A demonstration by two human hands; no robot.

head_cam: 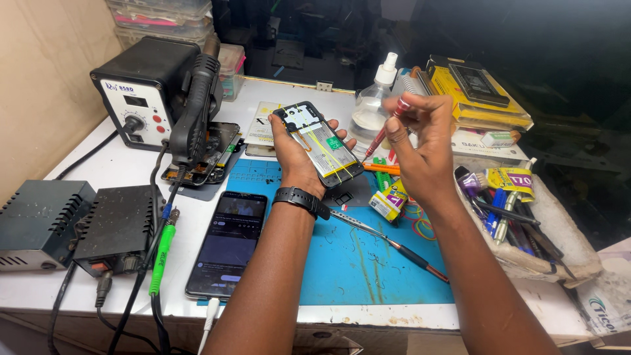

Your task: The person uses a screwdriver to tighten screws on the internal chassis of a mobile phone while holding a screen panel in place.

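My left hand [294, 154] holds an opened phone [319, 141] up over the blue mat [368, 263], back cover off, the board and yellow-striped battery facing me. The fingers wrap the far edge, thumb on the near side, so it is gripped firmly and tilted toward the camera. My right hand [420, 148] is closed on a red screwdriver [386, 130], pinched near its top between thumb and fingertips, the tip angled down toward the phone's right edge but not quite touching as far as I can tell.

I judge the step in hand to be working the screws of the open phone, with the driver about to be seated. The next move calls for steadying the phone, bringing the tip square onto a screw head, and turning lightly without slipping onto the battery or the flex strips.

Round about: a second phone [227, 243] lies screen up, lit, at the mat's left edge; tweezers [358, 223] and a long probe [414, 255] lie on the mat; a hot-air station [141, 98] stands at the back left of the bench [118, 167], with a spray bottle [371, 108] behind the held phone and a tray of tools [526, 230] to the right.
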